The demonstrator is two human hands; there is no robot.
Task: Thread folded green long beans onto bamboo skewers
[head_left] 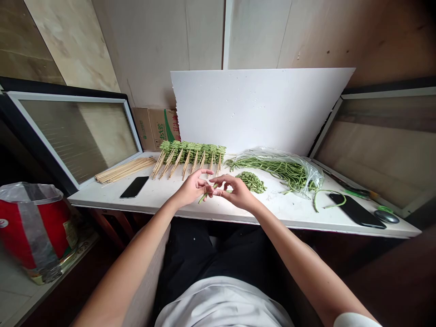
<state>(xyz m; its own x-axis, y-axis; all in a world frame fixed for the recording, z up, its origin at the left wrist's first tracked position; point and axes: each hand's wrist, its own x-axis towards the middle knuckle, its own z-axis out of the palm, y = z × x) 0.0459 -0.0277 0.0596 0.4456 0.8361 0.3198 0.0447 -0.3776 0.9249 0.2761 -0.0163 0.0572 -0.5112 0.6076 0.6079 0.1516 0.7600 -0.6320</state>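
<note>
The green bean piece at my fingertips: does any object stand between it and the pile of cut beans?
In this head view, only your right hand comes between the green bean piece and the pile of cut beans. No other obstacle is visible there.

Green bean (202,199): thin, slanted, held up, partly hidden. Cut beans (252,182): short bits, heaped just right. Long beans (282,167): tangled, farther right. Bean skewers (192,153): packed row behind, stick ends frontward. Bare sticks (124,170): stacked left.
</note>
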